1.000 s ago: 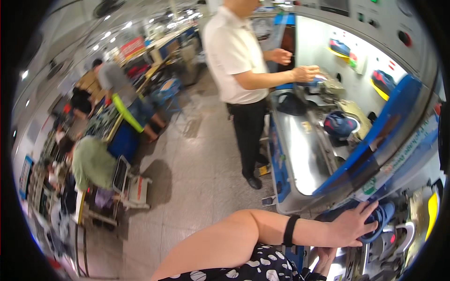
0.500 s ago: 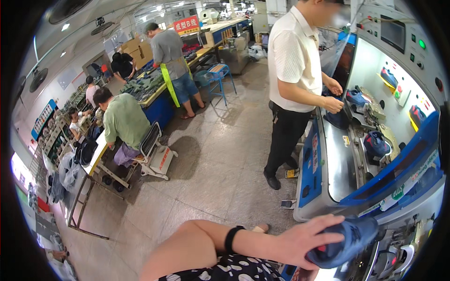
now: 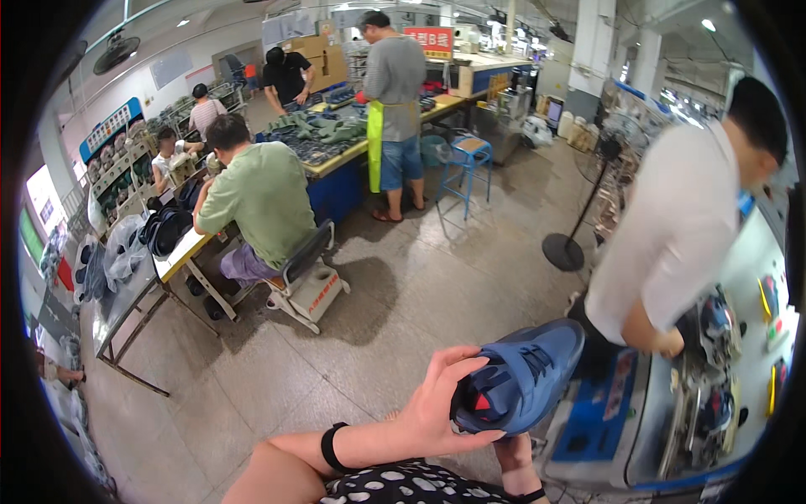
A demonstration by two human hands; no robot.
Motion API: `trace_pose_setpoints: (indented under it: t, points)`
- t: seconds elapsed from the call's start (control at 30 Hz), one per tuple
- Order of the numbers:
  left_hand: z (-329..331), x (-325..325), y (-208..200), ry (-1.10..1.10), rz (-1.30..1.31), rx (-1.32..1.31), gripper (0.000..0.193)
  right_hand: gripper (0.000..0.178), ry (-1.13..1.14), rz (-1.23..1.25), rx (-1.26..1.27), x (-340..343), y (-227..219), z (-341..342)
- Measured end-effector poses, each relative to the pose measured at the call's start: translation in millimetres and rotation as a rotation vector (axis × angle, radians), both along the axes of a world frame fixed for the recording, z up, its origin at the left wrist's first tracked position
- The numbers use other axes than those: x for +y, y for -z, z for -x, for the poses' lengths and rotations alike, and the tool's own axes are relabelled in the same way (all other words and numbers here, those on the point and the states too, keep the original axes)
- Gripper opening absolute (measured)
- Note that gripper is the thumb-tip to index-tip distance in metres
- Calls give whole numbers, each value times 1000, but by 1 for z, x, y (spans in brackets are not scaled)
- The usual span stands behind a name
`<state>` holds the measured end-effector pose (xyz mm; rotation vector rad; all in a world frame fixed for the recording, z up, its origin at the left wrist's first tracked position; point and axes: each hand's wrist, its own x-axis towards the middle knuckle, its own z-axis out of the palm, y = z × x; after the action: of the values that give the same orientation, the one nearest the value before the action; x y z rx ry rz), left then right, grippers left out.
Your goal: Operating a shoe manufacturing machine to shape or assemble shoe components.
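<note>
A blue shoe [image 3: 541, 374] with dark laces and a red patch inside its opening is held up in front of me, toe pointing up and to the right. My left hand [image 3: 445, 396] is closed round its heel end, the thumb along the lower side and the fingers at the collar. Beneath the shoe, my right hand [image 3: 514, 454] holds it from below; its fingers are mostly hidden behind the shoe. Dark bands circle both wrists.
At right, a person in a white shirt [image 3: 672, 218] leans over a machine [image 3: 588, 470] holding several shoes. A pedestal fan [image 3: 562, 252] stands behind. To the left, a seated person in green [image 3: 260, 197] works at a table [image 3: 180, 256]. A blue stool [image 3: 467, 172] stands farther back.
The shoe has come leftward, away from the machines, and its toe now points up. My right hand has come into view beneath it. My view has turned left; the person in white now leans over the machine.
</note>
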<state>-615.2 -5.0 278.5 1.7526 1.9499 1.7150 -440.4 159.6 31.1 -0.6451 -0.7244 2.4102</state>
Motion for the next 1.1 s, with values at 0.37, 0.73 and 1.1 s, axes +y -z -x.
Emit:
trace_pose_setpoints:
  t: [0.37,0.73,1.1]
  points:
    - [304,32,-3,-257,-88,-151,92,45,-368,-28,-21,62,-46,370]
    - [589,185,28,-480,-134,-106,87,40,-532,-8,-72,254,5,707]
    - [861,245,31,-858,-379,-150,103,40,-896,43,-52,301,-34,1068]
